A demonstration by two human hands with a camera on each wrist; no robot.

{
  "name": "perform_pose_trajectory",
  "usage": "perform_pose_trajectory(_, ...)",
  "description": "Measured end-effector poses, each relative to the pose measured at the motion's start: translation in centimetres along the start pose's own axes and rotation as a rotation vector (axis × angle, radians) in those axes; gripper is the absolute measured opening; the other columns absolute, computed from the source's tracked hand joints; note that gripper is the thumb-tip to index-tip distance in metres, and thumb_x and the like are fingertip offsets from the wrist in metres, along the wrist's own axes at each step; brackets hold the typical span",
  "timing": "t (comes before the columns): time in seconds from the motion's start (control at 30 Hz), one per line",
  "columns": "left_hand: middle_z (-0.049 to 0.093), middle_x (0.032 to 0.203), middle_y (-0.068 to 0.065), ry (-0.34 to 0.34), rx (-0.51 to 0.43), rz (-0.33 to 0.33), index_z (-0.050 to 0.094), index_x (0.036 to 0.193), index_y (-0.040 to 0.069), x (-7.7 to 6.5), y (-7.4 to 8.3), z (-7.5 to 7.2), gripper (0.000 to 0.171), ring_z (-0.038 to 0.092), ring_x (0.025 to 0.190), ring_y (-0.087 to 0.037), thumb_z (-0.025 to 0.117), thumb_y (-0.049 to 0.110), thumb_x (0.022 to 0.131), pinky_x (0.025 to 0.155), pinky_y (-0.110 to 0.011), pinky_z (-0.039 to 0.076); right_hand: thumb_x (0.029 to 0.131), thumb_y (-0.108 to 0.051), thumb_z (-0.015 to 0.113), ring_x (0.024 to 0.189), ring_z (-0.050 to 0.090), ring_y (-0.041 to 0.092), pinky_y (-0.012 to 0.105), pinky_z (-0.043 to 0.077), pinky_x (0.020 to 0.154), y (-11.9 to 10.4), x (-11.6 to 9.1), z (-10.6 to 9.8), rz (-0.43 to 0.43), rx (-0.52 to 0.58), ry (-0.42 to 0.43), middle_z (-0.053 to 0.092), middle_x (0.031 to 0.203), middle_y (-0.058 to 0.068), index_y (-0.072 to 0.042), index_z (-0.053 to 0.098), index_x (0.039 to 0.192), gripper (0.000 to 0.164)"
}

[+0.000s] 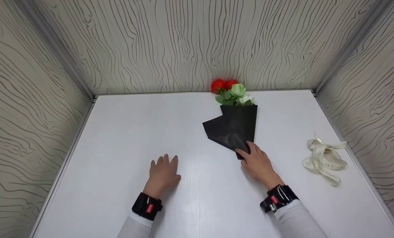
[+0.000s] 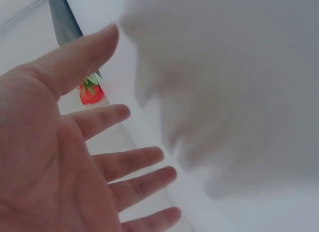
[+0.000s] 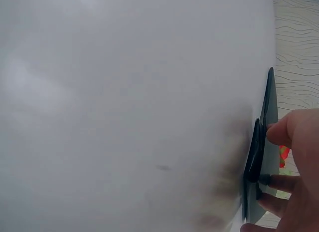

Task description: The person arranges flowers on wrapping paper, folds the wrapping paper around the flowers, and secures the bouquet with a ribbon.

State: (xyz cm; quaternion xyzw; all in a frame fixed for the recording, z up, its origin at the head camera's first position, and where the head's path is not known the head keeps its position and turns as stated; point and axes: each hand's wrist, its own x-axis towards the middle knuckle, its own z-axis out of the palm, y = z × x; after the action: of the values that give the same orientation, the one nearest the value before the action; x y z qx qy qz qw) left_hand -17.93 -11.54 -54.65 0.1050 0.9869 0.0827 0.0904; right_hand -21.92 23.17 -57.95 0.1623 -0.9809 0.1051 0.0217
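Observation:
A bouquet of red, pale green and white flowers (image 1: pixel 238 90) lies on the white table, wrapped in black paper (image 1: pixel 238 124). One corner of the wrap juts out to the left. My right hand (image 1: pixel 258 165) grips the narrow lower end of the bouquet, thumb and fingers around the paper. In the right wrist view, the thumb and fingertips are on the dark wrap (image 3: pixel 269 117). My left hand (image 1: pixel 163 173) is over the table to the left of the bouquet, its fingers straight and spread, holding nothing. The left wrist view shows its palm and a red flower (image 2: pixel 91 94) beyond.
A loosely heaped cream ribbon (image 1: pixel 324 160) with printed lettering lies near the table's right edge. Wood-grain patterned panels (image 1: pixel 183 46) stand behind the table (image 1: pixel 134 125) and on both sides.

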Motion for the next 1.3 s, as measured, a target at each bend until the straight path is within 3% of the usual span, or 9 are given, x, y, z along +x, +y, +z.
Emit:
perform_pose_trajectory(0.13,0.041,0.135,-0.018,0.011,0.030,0.139,0.044,0.135,0.013,2.5,2.7,-0.4,0.065,0.038,0.123,-0.034,0.063,0.044,0.082,0.097,-0.056,0.027,0.089,-0.024,0.055,0.125,0.028,0.039,0.057,0.032,0.093,0.1,-0.1,0.0,0.004,-0.001,0.002,0.027,0.140,0.021,-0.023,0.053,0.129,0.040)
perform_pose_trajectory(0.27,0.035,0.142,-0.010,0.003,0.064,0.259,0.041,0.137,0.016,5.7,5.5,-0.1,0.062,0.031,0.129,-0.028,0.053,0.049,0.087,0.100,-0.051,0.026,0.088,-0.021,0.055,0.125,0.030,0.038,0.056,0.032,0.092,0.2,0.0,0.1,-0.005,-0.006,0.012,0.028,0.139,0.021,-0.023,0.053,0.128,0.040)
perform_pose_trajectory(0.4,0.026,0.147,-0.005,0.000,0.114,0.326,0.036,0.141,0.018,8.4,7.3,0.6,0.062,0.021,0.134,-0.025,0.043,0.052,0.090,0.102,-0.050,0.024,0.088,-0.019,0.056,0.124,0.031,0.038,0.056,0.033,0.091,0.2,0.0,0.1,-0.027,-0.001,0.010,0.029,0.138,0.020,-0.024,0.053,0.128,0.040)
perform_pose_trajectory(0.5,0.027,0.147,-0.003,-0.009,0.125,0.333,0.036,0.141,0.019,9.5,7.7,1.0,0.060,0.019,0.135,-0.025,0.039,0.053,0.091,0.102,-0.051,0.022,0.089,-0.018,0.055,0.124,0.031,0.037,0.056,0.032,0.092,0.3,0.0,0.0,-0.038,0.019,-0.011,0.029,0.139,0.019,-0.024,0.052,0.130,0.041)
perform_pose_trajectory(0.6,0.032,0.145,-0.002,-0.016,0.115,0.312,0.040,0.139,0.020,10.0,7.7,1.4,0.056,0.022,0.134,-0.027,0.040,0.051,0.092,0.102,-0.053,0.021,0.089,-0.013,0.053,0.124,0.034,0.036,0.053,0.031,0.095,0.9,0.0,-0.4,-0.037,0.056,-0.021,0.030,0.140,0.016,-0.021,0.050,0.131,0.043)
perform_pose_trajectory(0.77,0.037,0.141,-0.004,0.034,0.134,0.300,0.042,0.137,0.018,10.2,7.7,2.0,0.057,0.027,0.131,-0.030,0.045,0.050,0.090,0.101,-0.054,0.022,0.088,-0.004,0.052,0.121,0.040,0.033,0.049,0.031,0.097,2.0,-0.1,-1.1,-0.029,0.080,-0.006,0.036,0.139,0.012,-0.015,0.053,0.128,0.042)
perform_pose_trajectory(0.93,0.028,0.145,-0.011,0.092,0.167,0.299,0.033,0.142,0.016,10.5,8.3,2.4,0.067,0.023,0.132,-0.030,0.049,0.052,0.088,0.102,-0.053,0.022,0.089,-0.001,0.048,0.124,0.037,0.030,0.051,0.030,0.097,2.1,0.0,-1.2,-0.079,0.043,-0.026,0.036,0.140,0.011,-0.015,0.052,0.129,0.043)
perform_pose_trajectory(1.1,0.026,0.147,-0.004,0.085,0.220,0.295,0.034,0.142,0.022,10.8,8.6,2.7,0.065,0.018,0.135,-0.027,0.042,0.057,0.088,0.103,-0.053,0.019,0.088,0.002,0.047,0.128,0.032,0.026,0.051,0.027,0.100,1.9,0.0,-1.0,-0.082,0.046,-0.043,0.034,0.142,0.008,-0.015,0.050,0.131,0.047)
perform_pose_trajectory(1.3,0.034,0.143,-0.003,0.074,0.209,0.281,0.039,0.139,0.023,10.5,8.5,2.6,0.060,0.020,0.134,-0.029,0.041,0.056,0.089,0.102,-0.055,0.019,0.087,0.002,0.051,0.114,0.048,0.028,0.043,0.039,0.092,2.4,-1.0,-1.2,-0.090,0.078,0.056,0.048,0.130,0.009,-0.007,0.061,0.117,0.033)
